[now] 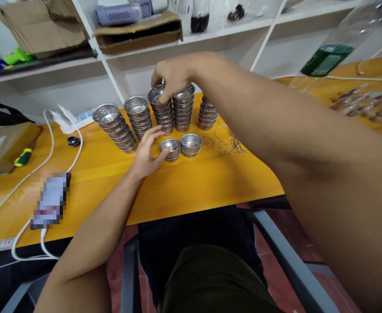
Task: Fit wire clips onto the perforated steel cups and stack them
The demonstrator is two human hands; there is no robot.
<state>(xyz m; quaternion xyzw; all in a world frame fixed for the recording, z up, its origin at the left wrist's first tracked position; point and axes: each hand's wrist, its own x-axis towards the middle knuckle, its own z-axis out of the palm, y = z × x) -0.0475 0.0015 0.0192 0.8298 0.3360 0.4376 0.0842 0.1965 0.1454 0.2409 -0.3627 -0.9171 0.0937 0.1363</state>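
Note:
Several tall stacks of small perforated metal cups (107, 114) stand in a row on the orange table. My right hand (174, 76) reaches over the middle stack and pinches the rim of its top perforated metal cup (154, 92), thumb inside; its other fingers are partly hidden. In front of the row are two short stacks, a left one (170, 147) and a right one (191, 143). With fingers spread, my left hand (148, 154) rests beside the left short stack, its thumb at that stack's rim and its fingertips near the foot of the middle stack.
Thin bent wires (233, 143) lie right of the cups, partly behind my right arm. A phone (51, 200) with white cables, a power strip (80, 121) and a screwdriver (23, 157) are at left. White shelves (191, 48) stand behind; a bottle of green liquid (327, 60) is at right.

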